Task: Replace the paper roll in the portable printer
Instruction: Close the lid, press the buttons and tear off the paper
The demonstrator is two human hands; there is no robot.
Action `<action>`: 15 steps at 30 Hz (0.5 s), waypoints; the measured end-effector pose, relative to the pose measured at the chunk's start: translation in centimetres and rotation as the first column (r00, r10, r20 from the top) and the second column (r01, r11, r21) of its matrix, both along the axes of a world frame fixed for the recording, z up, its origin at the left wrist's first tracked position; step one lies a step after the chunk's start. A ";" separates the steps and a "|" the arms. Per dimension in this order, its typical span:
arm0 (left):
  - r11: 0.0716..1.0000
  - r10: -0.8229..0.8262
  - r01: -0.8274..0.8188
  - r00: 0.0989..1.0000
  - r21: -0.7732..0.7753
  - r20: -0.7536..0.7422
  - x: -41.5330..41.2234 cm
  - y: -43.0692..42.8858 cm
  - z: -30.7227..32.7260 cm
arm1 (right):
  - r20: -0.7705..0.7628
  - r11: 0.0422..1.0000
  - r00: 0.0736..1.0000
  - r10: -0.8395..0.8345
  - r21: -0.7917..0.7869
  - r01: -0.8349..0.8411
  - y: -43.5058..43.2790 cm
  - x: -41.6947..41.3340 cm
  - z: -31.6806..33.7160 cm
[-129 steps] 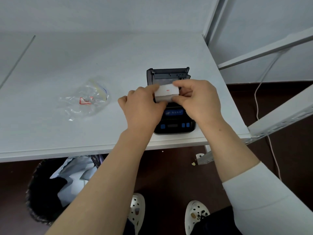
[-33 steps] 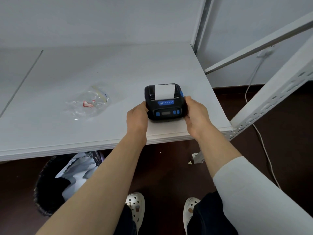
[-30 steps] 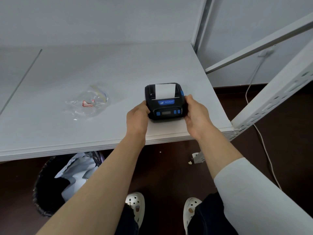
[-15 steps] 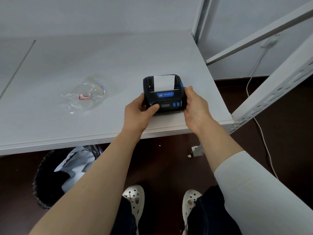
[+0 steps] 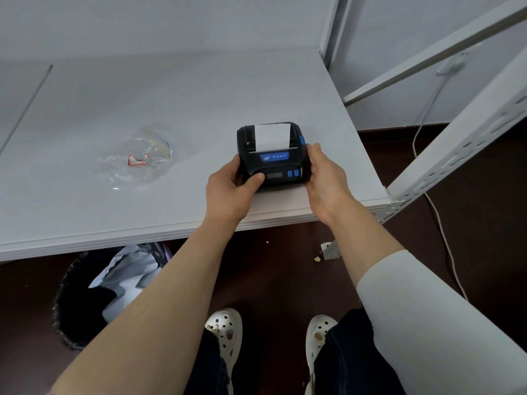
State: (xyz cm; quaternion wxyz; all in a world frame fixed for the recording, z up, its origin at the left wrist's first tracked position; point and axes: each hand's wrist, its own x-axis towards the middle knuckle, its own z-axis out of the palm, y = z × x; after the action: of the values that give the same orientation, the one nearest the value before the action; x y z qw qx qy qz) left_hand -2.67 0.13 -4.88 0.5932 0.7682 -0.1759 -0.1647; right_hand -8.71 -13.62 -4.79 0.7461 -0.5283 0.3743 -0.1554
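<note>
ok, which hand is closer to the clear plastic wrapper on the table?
Left. The left hand grips the printer on its left side, right of the wrapper, with a gap of table between them. The right hand holds the printer on its opposite side, farther off.

Soft, even, cool light fills the scene, seemingly from overhead. The white desk (image 5: 142, 89) reads a matt, pale blue-grey, and only the clear plastic bag (image 5: 137, 162) catches small glints. A thin, soft shadow lies along the near side of the printer (image 5: 272, 163). The floor (image 5: 285, 260) below is dim and murky. Focus is sharp across the middle, and the wide lens bows the desk's front edge.
</note>
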 end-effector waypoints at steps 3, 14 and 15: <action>1.000 0.000 0.000 1.000 0.010 0.005 0.0 0.0 -0.1 | -0.013 1.000 1.000 -0.001 -0.020 0.001 0.0 0.0 -0.1; 1.000 -0.008 0.008 1.000 -0.017 -0.006 0.3 0.1 -0.3 | -0.004 0.999 1.000 -0.009 -0.034 0.008 0.0 0.0 -0.1; 1.000 -0.010 0.010 1.000 -0.016 -0.008 0.3 0.1 -0.3 | -0.001 0.999 1.000 -0.009 -0.031 0.009 0.0 0.0 -0.1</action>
State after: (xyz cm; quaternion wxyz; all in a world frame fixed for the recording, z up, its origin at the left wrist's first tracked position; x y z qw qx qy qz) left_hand -2.37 0.22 -5.23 0.5994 0.7617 -0.1786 -0.1693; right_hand -8.69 -13.66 -4.93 0.7369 -0.5381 0.3747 -0.1645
